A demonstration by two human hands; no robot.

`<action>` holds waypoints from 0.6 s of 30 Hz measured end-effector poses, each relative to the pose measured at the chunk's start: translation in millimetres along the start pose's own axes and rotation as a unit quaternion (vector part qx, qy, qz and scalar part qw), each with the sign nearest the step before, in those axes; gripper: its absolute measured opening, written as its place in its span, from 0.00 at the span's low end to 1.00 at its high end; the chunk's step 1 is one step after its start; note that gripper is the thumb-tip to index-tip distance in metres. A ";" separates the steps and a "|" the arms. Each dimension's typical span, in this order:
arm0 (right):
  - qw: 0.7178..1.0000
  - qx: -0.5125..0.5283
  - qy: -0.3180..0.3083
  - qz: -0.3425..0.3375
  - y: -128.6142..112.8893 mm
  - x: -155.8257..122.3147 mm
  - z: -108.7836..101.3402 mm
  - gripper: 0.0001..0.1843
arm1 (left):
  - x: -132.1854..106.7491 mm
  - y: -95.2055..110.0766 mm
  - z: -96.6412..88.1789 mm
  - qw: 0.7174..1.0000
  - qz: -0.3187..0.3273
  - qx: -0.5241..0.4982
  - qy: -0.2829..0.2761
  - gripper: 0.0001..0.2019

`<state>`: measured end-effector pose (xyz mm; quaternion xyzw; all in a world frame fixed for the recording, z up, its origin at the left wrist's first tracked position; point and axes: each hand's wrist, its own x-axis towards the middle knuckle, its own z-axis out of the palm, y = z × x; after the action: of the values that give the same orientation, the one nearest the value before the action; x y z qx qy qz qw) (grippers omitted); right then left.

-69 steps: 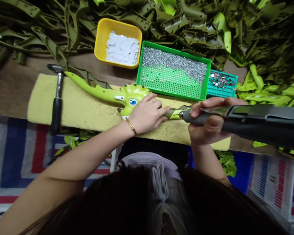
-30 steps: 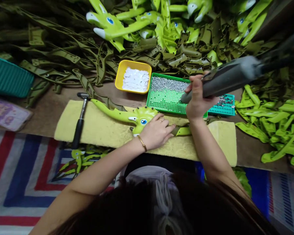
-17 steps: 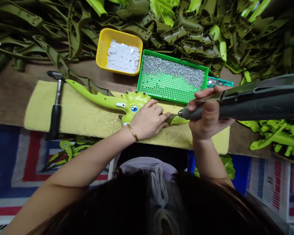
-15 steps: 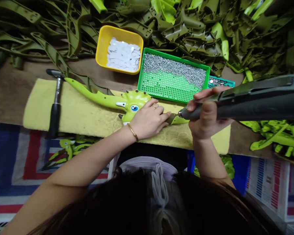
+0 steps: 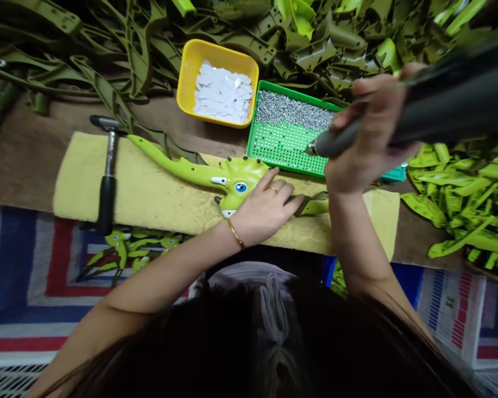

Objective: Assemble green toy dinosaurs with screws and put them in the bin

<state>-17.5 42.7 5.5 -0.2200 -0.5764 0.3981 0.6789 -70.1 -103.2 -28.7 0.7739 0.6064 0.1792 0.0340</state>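
Observation:
A lime-green plastic toy with a horned dinosaur head, a blue eye and a long curved arm lies on a yellow cloth. Over the head's right side, my left hand holds it down, fingers bent around its edge. My right hand is wrapped round a dark electric screwdriver, raised off the toy. Its tip hangs over the green perforated tray, which holds silver screws along its far side. Part of the toy is hidden under my left hand and behind my right wrist.
A yellow tub of white discs stands left of the tray. A hammer lies at the cloth's left end. Olive plastic parts are heaped along the back, with lime-green parts piled at the right.
The screwdriver in my right hand has lifted off the toy and moved up over the screw tray. My left hand stays on the toy. The whole view has shifted slightly.

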 end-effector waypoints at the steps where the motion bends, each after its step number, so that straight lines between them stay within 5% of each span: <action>1: 0.999 -0.048 0.008 -0.007 13.8 -1.4 6.6 0.23 | -7.8 -0.6 -4.1 0.999 -0.007 -0.012 0.034 0.16; 4: 0.986 -0.168 -0.002 -0.001 49.4 -12.4 12.4 0.30 | -42.6 -7.7 -15.1 0.979 -0.102 -0.048 0.170 0.15; 7: 0.982 -0.183 -0.031 0.026 64.1 -21.4 6.6 0.31 | -79.3 -16.5 -19.6 0.906 -0.308 -0.107 0.270 0.15; 10: 0.986 -0.155 -0.054 0.039 61.3 -20.3 5.1 0.29 | -96.0 -19.3 -18.9 0.774 -0.487 -0.338 0.222 0.19; 13: 0.997 -0.075 -0.020 0.020 45.3 -10.3 10.1 0.25 | -89.9 -16.5 -16.0 0.633 -0.525 -0.556 0.124 0.25; 15: 1.000 -0.014 0.002 -0.003 26.1 -3.5 11.6 0.21 | -81.1 -14.2 -13.3 0.584 -0.522 -0.607 0.133 0.27; 18: 0.999 0.040 -0.029 -0.005 -10.9 -4.0 4.8 0.14 | -72.0 -12.4 -9.2 0.552 -0.518 -0.629 0.177 0.28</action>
<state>-19.0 32.3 12.5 -0.1778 -0.5804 0.4237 0.6723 -99.0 -169.9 -40.5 0.0598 0.6287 0.6000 0.4911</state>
